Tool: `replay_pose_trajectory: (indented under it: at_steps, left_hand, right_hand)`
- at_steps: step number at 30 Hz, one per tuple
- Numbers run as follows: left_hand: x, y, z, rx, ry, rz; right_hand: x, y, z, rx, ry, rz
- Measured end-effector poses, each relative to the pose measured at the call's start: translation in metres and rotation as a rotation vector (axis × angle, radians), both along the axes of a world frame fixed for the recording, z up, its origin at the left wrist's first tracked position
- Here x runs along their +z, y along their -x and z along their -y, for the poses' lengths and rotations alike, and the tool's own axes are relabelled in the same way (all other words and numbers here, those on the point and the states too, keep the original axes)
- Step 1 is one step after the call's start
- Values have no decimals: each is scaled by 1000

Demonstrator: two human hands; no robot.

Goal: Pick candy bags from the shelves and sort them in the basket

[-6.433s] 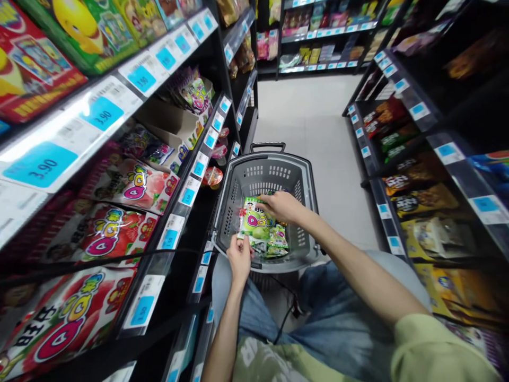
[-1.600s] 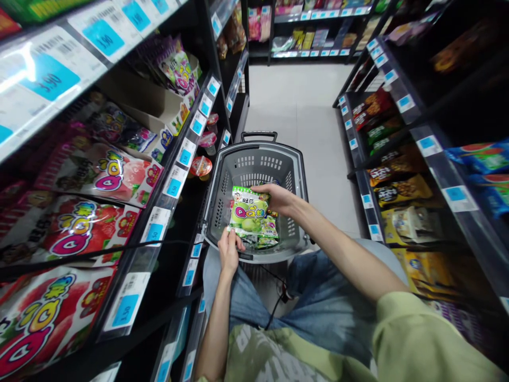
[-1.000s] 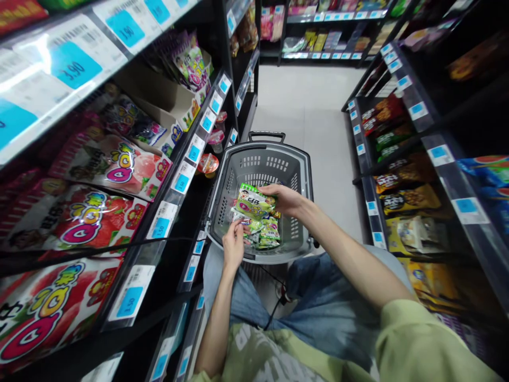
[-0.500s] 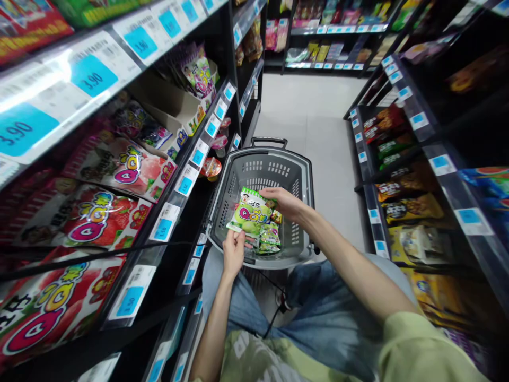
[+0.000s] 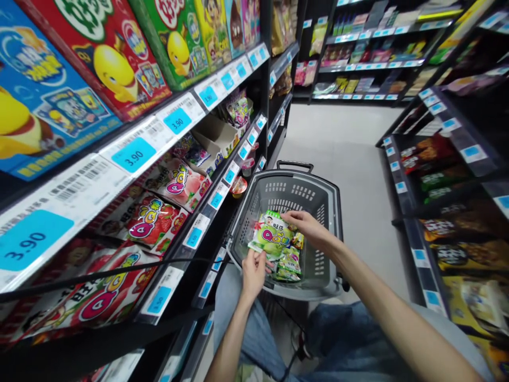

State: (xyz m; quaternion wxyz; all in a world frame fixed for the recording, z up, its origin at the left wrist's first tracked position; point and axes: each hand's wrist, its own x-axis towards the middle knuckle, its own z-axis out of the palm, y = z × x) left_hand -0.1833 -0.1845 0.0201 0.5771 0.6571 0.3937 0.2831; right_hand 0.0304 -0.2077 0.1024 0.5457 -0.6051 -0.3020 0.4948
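A green candy bag [image 5: 270,235] is held over the grey shopping basket [image 5: 330,212] on the floor in front of my knees. My left hand [image 5: 253,270] pinches the bag's near lower edge. My right hand [image 5: 308,227] grips its far right edge from above. More green bags [image 5: 289,262] lie in the basket under the held one. Both hands are closed on the same bag.
Shelves of pink and red candy bags [image 5: 153,223] with blue price tags [image 5: 134,155] run along my left. Big snack boxes [image 5: 107,53] fill the shelf above. Dark shelves of packets [image 5: 437,170] stand on the right. A pale floor aisle [image 5: 350,148] runs ahead.
The view has tilted up and to the left, so the upper shelf of boxes now shows. My hands keep hold of the green bag over the basket.
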Motion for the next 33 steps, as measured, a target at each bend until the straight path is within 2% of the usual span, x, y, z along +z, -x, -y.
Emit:
replay_pose_trajectory:
  at_steps: [13,21,26,28,33]
  left_hand:
    - [-2,0,-8,-11,-16,-4]
    - [-5,0,-10,4,-27,-9]
    - [-5,-5,-12,30,-67,-30]
    - [-5,-8,-14,44,-87,-34]
    - [-8,-14,-17,36,-161,-41]
  right_hand:
    - [-8,2,-8,-62,17,191]
    - [-20,-4,-14,-52,-3,326]
    - [-23,-3,-11,-96,39,548]
    - [-26,1,-11,-114,85,489]
    - [-31,12,-10,-218,136,-28]
